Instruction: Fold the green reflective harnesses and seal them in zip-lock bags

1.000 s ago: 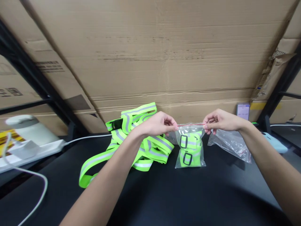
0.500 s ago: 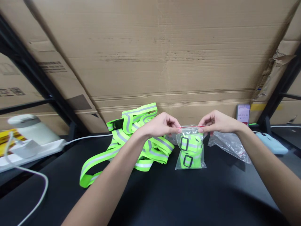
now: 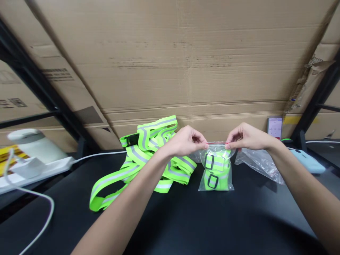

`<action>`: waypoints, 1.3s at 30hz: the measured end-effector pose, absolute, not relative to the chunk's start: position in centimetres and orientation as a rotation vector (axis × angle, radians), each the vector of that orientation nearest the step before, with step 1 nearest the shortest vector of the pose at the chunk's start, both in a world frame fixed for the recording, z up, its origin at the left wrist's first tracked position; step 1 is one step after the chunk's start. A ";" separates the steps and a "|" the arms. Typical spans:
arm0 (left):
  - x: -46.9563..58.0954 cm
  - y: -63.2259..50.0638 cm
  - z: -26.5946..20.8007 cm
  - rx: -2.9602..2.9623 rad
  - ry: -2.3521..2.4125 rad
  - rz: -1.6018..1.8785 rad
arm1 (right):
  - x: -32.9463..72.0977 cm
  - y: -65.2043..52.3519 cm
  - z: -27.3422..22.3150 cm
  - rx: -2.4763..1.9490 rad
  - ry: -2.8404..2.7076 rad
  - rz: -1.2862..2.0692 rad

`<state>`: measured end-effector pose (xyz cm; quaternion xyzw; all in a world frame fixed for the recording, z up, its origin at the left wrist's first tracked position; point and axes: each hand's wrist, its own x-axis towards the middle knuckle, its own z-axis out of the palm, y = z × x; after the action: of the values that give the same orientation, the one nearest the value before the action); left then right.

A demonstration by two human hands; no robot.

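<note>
A clear zip bag [image 3: 202, 184] with a red line along its top edge stands on the black table. Inside it is a folded neon-green reflective strap [image 3: 224, 182] with grey stripes and black buckles. My left hand [image 3: 187, 141] pinches the left part of the bag's top edge between thumb and fingers. At the right part of that edge, my right hand [image 3: 243, 137] pinches it too. Behind my left forearm lies a loose pile of neon-green reflective straps [image 3: 138, 154], partly hidden by the arm.
Crumpled clear plastic bags [image 3: 261, 164] lie behind my right forearm, near a light-blue case [image 3: 308, 161] and an upright phone [image 3: 274, 126] showing a timer. At left are a white power strip [image 3: 53, 170], a cable and a white bottle [image 3: 37, 145]. Cardboard [image 3: 170, 71] walls the back.
My left hand has slid slightly right along the bag's top edge, closer to my right hand. My right hand has hardly moved and both keep their pinch.
</note>
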<state>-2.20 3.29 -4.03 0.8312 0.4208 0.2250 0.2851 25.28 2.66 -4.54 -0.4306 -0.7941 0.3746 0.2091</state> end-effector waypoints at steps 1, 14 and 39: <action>-2.1 3.1 -4.0 2.237 1.122 0.606 | 25.2 2.6 -4.5 -1.200 -2.224 1.024; -0.8 1.5 -3.5 2.226 1.007 0.618 | 22.9 1.3 -4.6 -1.049 -2.277 0.903; 0.0 1.8 -4.3 2.218 0.996 0.634 | 22.2 1.3 -4.9 -1.077 -2.369 0.675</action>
<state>0.01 1.78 -4.33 0.8395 0.3771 0.2401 0.3090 22.20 1.31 -4.89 -0.3905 -0.8586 0.2447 0.2247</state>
